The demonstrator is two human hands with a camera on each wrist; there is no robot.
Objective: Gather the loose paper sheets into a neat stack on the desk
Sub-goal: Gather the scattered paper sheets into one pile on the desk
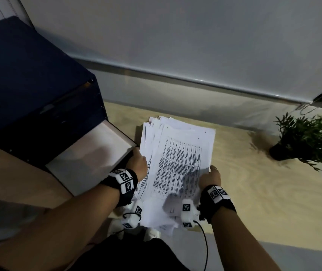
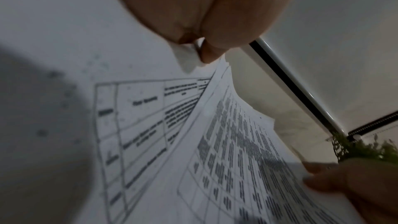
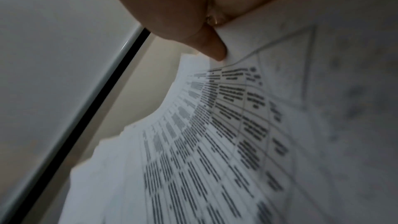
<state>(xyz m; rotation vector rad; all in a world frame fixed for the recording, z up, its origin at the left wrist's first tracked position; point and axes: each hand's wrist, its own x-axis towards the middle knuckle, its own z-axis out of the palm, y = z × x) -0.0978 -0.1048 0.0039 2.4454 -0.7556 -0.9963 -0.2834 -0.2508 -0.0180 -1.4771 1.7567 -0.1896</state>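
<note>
A loose, fanned bundle of printed paper sheets (image 1: 177,159) is held between both hands over the wooden desk (image 1: 254,182), its far end near the desk top. My left hand (image 1: 136,163) grips the bundle's left edge. My right hand (image 1: 211,177) grips the right edge, thumb on top. In the left wrist view the left hand (image 2: 204,40) pinches the sheets (image 2: 193,142), and the right hand (image 2: 344,185) shows at the lower right. In the right wrist view the right hand (image 3: 206,37) pinches the tilted sheets (image 3: 215,142). The sheet edges are uneven.
A dark blue box (image 1: 35,106) with an open white-lined drawer (image 1: 89,151) stands at the left, close to my left hand. A small potted plant (image 1: 309,139) sits at the right back. A white wall with a rail (image 1: 195,81) runs behind the desk.
</note>
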